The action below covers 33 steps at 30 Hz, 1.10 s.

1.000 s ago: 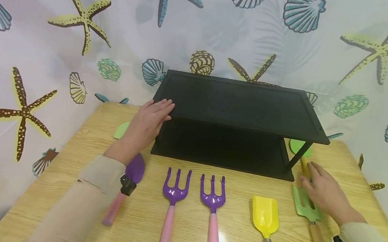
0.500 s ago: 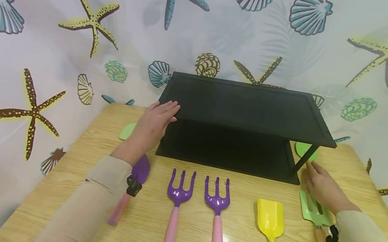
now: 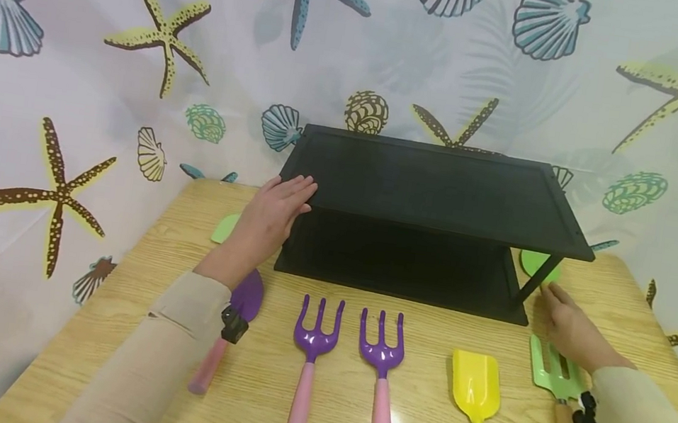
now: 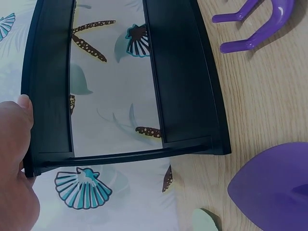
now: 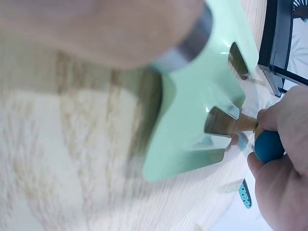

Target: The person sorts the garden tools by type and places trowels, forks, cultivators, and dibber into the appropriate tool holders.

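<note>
My left hand [image 3: 271, 213] rests on the left corner of a black two-tier rack [image 3: 432, 188], fingers lying straight across its top shelf. In the left wrist view, the thumb lies at the shelf's edge. My right hand [image 3: 577, 332] is beside the rack's right post. Its fingers pinch the handle of a round-headed green garden tool [image 3: 532, 262], partly hidden behind that post. In the right wrist view, the grip is near the handle's teal end [image 5: 269, 147]. Below this hand lies a light green slotted tool [image 3: 559, 369] with a wooden handle.
On the wooden table [image 3: 248, 414], two purple forks [image 3: 314, 337] [image 3: 382, 353] with pink handles lie before the rack. A yellow scoop [image 3: 475, 387] lies to their right. A purple trowel [image 3: 247, 296] is partly under my left forearm, with a light green piece [image 3: 224, 228] behind it.
My right fingers have closed on the handle of the round-headed green tool, whose yellow part showed earlier. My left hand stays on the rack. The head view has shifted slightly.
</note>
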Available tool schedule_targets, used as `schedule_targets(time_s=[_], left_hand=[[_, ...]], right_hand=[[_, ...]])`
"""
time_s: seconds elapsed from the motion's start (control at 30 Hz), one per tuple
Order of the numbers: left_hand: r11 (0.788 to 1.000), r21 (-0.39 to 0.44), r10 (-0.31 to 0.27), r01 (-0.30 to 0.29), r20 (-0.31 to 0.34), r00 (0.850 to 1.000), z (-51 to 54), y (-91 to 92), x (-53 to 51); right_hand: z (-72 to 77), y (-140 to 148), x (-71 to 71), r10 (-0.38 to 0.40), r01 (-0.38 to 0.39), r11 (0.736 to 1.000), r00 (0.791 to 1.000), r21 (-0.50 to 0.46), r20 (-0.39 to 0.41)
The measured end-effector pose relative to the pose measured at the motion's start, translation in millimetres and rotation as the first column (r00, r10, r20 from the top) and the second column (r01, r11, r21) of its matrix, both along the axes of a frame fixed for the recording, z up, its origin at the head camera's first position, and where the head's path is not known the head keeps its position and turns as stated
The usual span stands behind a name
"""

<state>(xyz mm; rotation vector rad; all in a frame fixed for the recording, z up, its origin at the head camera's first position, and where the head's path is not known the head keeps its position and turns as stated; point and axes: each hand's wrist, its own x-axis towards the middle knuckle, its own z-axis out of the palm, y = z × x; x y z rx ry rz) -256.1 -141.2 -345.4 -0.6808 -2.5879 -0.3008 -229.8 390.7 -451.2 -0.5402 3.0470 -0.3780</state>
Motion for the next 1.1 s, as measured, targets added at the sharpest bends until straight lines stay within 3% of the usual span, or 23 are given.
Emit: schedule_targets(time_s=[0.37,0.73,1.1], left_hand=[[1.0,0.004,0.004,-0.004,0.013,1.0,5.1,1.6,-0.1],[1.0,-0.004,0.027,-0.027,0.043,0.999,5.9,2.0,0.1],[0.999,-0.003,0.04,-0.04,0.057,0.998,9.5,4.2,0.4]], right_hand=[[13.0,-0.2,0.7,-0.049,0.05,0.999,0.998,-0.007,0.039],[16.1,-2.0,5.3,-0.052,0.051,0.999,0.996,-0.016,-0.066],[16.5,-2.4,11.6,-0.05,0.039,0.998,0.976,-0.057,-0.212]])
